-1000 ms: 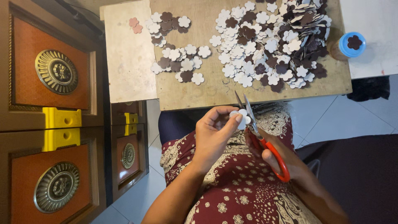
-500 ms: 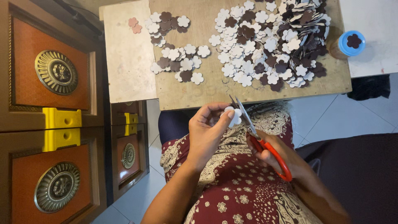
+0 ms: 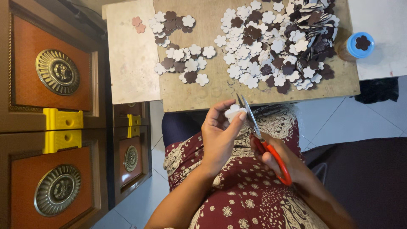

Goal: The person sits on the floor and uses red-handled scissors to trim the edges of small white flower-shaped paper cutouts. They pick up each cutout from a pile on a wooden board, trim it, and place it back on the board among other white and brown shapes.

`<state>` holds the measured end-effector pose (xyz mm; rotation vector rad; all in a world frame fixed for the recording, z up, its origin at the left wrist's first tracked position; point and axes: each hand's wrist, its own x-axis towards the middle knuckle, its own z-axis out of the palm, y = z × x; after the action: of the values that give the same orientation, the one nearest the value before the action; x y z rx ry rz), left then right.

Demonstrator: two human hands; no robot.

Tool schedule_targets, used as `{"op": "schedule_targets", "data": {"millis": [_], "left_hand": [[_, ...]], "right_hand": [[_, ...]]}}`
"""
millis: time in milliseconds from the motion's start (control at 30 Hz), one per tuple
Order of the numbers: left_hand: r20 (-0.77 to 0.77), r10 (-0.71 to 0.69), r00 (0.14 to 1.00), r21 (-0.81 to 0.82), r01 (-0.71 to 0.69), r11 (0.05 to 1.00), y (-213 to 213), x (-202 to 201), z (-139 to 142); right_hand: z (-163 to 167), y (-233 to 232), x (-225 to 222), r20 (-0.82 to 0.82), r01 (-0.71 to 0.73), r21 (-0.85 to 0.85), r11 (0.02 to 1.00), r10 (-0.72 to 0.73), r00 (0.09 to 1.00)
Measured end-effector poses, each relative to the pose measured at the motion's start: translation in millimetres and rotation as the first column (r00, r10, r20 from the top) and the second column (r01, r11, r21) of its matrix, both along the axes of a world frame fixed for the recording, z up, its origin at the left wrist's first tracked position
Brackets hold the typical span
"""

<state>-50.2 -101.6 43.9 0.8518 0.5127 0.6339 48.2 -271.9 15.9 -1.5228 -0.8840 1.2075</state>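
Two hands: the left hand (image 3: 220, 135) and the right hand (image 3: 282, 163). One pair of red-handled scissors (image 3: 265, 142). One white flower cutout (image 3: 234, 112) held. Two pink flower cutouts (image 3: 138, 24). One blue-lidded jar (image 3: 358, 44). White and brown cutouts on the tabletop (image 3: 212, 91): too many to count.

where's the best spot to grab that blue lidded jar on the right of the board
Grip the jar around its side wall just under the blue lid, coming from its right, over the pale tabletop. It stands upright, a brown flower cutout lies on the lid, and the flower pile crowds its left side.
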Motion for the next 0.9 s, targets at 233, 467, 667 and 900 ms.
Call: {"op": "schedule_targets", "data": {"millis": [233,467,667,900], "left_hand": [[-0.050,-0.074,0.996,0.029,0.076,0.997,-0.8,-0.2,4.2],[-0.073,-0.083,0.994,0.039,0.086,0.996,2.6,-2.7,5.0],[-0.092,-0.078,0.993,0.063,0.084,0.995,3.8,-4.5,2.2],[-0.137,-0.065,0.988,0.068,0.075,0.995,9.0,-8.5,3.9]], "right_hand": [[9.3,5.8,0.3,0.005,-0.010,0.043,0.999,0.010,1.000],[8.5,3.6,-0.1,-0.006,-0.008,0.002,1.000,0.008,1.000],[4.7,1.1,-1.2,-0.018,0.011,0.012,1.000,-0.011,1.000],[5.5,0.6,2.0,0.061,-0.010,0.034,0.999,0.008,0.998]]}}
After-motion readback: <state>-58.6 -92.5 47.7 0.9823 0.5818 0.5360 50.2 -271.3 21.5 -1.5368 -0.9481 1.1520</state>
